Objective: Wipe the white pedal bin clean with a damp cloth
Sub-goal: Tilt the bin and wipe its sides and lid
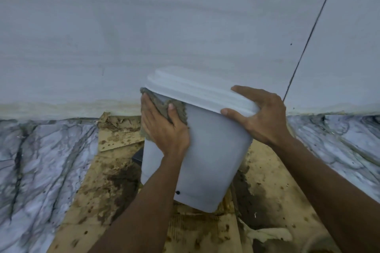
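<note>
The bin (209, 150) stood in the centre of the frame, tilted, with its top leaning toward the upper left and its base toward the lower right. Its lid (191, 86) was closed, so the inside was hidden. The bin body was plain white, with one small dark dot (177, 192) near the base. The left hand (164, 129) lay flat on the upper left side of the bin, just below the lid rim, fingers extended and thumb laid across, pressing a grey-brown cloth (162, 107) against the wall of the bin. The cloth showed above and below the hand. The right hand (259, 113) gripped the right edge of the lid, fingers curled over the top and the thumb under the rim. A black part (137, 157) protruded at the lower left of the bin. The bin base sat over wet, stained cardboard (98, 201) that filled the lower centre of the frame. A grey-veined marble floor (41, 160) lay to both sides. A pale wall (144, 26) filled the upper half, crossed by a thin dark seam (312, 28) at the upper right.
</note>
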### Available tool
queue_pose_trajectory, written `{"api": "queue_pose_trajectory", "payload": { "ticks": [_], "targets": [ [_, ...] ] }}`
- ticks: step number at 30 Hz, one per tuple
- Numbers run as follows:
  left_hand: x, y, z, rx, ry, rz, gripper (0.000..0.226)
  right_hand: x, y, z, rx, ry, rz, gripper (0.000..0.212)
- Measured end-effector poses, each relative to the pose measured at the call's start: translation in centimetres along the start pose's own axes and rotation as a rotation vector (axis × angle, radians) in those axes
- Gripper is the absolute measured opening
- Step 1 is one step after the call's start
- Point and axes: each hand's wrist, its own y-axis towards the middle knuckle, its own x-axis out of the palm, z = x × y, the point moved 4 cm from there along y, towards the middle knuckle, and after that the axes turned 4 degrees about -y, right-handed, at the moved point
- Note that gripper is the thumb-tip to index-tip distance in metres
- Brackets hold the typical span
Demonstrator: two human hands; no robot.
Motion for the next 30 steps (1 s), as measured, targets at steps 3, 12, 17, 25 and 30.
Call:
{"api": "queue_pose_trajectory", "payload": {
  "ticks": [3,12,17,25,30],
  "targets": [
    [-1.4,1.7,0.5,-0.341,-0.203,0.083,0.052,-0.5,-1.0,-0.5,-0.001,-0.020,-0.025,0.072],
    [-8.6,8.1,4.9,-0.410,-0.613,-0.086,0.048,-1.7,-4.3,-3.4,-0.083,-0.112,-0.046,0.077],
    [-7.9,5.6,10.5,0.284,0.316,-0.882,0.047,-1.8,-6.2,-6.0,-0.133,-0.268,-0.107,0.083],
    [-6.0,5.4,10.3,0.319,0.547,-1.304,0.064,-0.3,-6.8,-9.2,-0.177,-0.395,-0.388,0.107],
    [-3.2,7.8,9.1,0.364,0.716,-1.224,0.071,0.1,-8.0,-8.7,-0.209,-0.444,-0.310,0.094]
  ]
}}
